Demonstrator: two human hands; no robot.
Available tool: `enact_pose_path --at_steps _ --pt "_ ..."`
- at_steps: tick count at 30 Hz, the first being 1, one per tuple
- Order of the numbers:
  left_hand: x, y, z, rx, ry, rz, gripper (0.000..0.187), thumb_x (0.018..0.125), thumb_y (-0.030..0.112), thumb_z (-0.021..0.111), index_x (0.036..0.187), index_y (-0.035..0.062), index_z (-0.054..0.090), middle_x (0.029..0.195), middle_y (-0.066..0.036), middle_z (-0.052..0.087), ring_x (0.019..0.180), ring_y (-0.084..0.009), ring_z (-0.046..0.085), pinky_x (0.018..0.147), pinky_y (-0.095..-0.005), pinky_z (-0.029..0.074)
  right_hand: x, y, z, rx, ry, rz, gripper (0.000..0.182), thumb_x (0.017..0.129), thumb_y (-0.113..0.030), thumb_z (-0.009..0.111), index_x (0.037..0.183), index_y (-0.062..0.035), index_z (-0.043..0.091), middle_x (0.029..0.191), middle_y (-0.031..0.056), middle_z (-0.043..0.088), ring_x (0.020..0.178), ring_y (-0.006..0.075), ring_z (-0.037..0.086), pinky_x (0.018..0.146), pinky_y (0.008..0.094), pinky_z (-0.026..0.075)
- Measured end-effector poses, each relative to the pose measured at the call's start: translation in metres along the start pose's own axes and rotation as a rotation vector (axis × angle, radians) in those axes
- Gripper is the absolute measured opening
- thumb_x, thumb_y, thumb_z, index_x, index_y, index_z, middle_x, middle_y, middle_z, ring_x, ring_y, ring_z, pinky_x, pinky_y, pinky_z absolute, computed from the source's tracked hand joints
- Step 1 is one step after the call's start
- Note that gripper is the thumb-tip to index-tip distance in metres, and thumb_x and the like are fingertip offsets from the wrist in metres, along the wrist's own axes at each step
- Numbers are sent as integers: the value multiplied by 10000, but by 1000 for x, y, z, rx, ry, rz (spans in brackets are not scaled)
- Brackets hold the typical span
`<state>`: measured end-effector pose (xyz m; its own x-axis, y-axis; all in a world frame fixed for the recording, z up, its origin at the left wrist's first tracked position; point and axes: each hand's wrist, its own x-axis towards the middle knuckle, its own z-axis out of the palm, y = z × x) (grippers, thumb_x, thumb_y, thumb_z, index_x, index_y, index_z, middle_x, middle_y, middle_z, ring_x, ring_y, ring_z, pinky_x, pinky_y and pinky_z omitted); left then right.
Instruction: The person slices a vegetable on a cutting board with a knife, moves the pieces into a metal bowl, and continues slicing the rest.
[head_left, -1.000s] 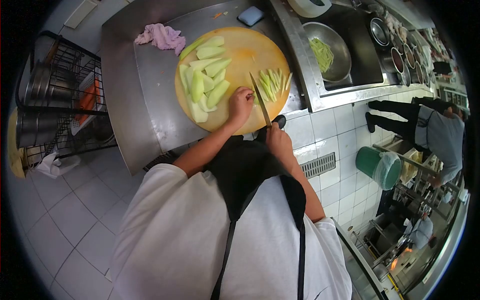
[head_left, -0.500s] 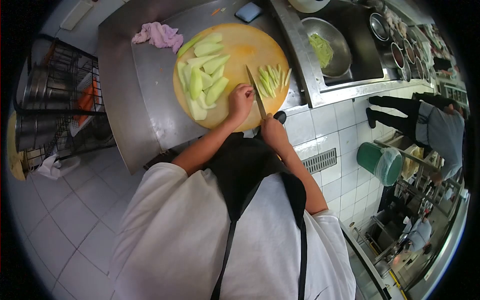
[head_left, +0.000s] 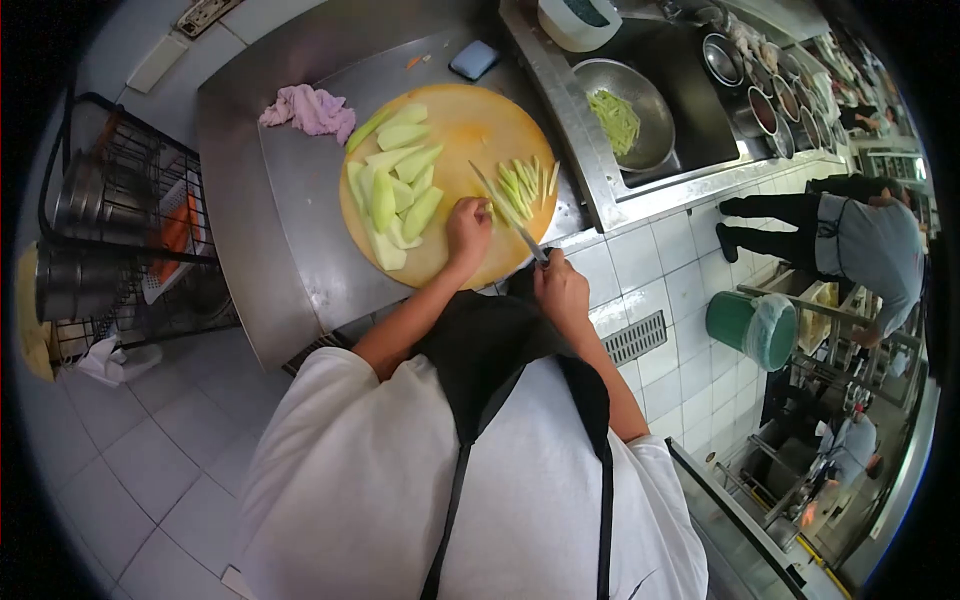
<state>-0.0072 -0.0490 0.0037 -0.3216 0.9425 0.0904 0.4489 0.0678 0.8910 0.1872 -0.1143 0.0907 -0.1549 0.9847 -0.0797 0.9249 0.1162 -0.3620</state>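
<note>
My right hand point(head_left: 562, 292) is closed round the handle of a kitchen knife point(head_left: 505, 208), whose blade slants across the round cutting board point(head_left: 465, 130). Beside the blade, my left hand point(head_left: 468, 238) has its fingers curled in a pinch on a small piece of green vegetable point(head_left: 489, 209), mostly hidden. Large pale green vegetable slices point(head_left: 385, 200) are heaped on the board's left part. To the right of the knife lie thin cut strips point(head_left: 525, 185) of the same vegetable.
The board rests on a steel counter point(head_left: 300, 210) with a pink cloth point(head_left: 308, 110) and a blue sponge point(head_left: 474, 60). At right, a metal bowl point(head_left: 650, 130) holds green strips. A wire rack point(head_left: 130, 230) stands left; a green bin point(head_left: 735, 322) and a co-worker point(head_left: 865, 245) are far right.
The whole view has shifted, with the board lower in it. The knife blade now slants more to the left, and my right hand sits slightly farther from the board. My left hand stays near the blade.
</note>
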Motion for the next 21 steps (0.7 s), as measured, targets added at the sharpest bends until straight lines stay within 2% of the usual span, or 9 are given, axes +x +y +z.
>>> enact_pose_path --at_steps 1,4,7,10,11,14,16,18,21 --pt "0 1 1 -51 -7 -15 246 813 -32 683 1056 3 700 996 -149 671 808 -296 692 746 -396 558 0 3 -4 37 45 -1 285 888 -214 715 960 -26 514 827 238 686 701 422 701 631 495 572" --pt "-2 12 -9 -2 -115 -38 301 840 -42 668 1138 -1 679 1111 -144 660 908 -256 713 778 -345 586 0 8 -21 71 119 61 388 850 -281 786 1021 -24 550 843 237 697 733 425 699 635 490 557" --pt "-5 24 -13 59 -91 48 430 847 -9 678 1273 15 629 1250 -180 610 1071 -315 664 895 -402 561 -2 15 -40 95 168 132 453 822 -314 822 1057 -21 569 848 234 706 760 430 699 653 487 550" --pt "-4 64 -22 324 -3 311 540 825 56 707 1352 43 593 1385 -212 539 1247 -404 553 1051 -482 458 -1 29 -60 114 226 215 479 796 -313 845 1068 -32 568 876 226 707 787 426 702 682 489 552" --pt "-2 75 -18 314 -62 378 541 870 76 657 1406 97 584 1479 -237 460 1348 -443 463 1128 -530 385 0 34 -67 105 238 253 490 788 -311 848 1082 -37 567 895 219 703 790 420 701 682 490 555" --pt "21 123 16 393 -133 793 539 887 59 594 1415 164 596 1536 -214 409 1394 -421 426 1162 -581 338 10 52 -93 120 245 315 522 766 -274 854 1125 -34 559 931 217 702 807 421 702 700 496 560" --pt "40 160 46 432 -291 983 511 896 71 592 1387 205 643 1566 -195 383 1443 -406 375 1181 -619 297 23 79 -112 75 335 291 539 756 -251 854 1141 -29 550 941 219 701 812 424 702 699 498 561" --pt "64 195 87 458 -433 1129 537 849 93 623 1370 218 661 1645 -151 321 1499 -383 318 1217 -625 237 36 104 -131 35 380 241 539 729 -189 852 1124 -28 524 943 215 671 800 404 703 677 480 568" --pt "105 223 147 408 -483 1227 553 821 66 625 1355 205 670 1622 -151 371 1506 -368 321 1227 -611 225 53 138 -160 -41 444 234 510 723 -159 846 1081 -25 508 894 200 652 774 392 697 670 458 573"
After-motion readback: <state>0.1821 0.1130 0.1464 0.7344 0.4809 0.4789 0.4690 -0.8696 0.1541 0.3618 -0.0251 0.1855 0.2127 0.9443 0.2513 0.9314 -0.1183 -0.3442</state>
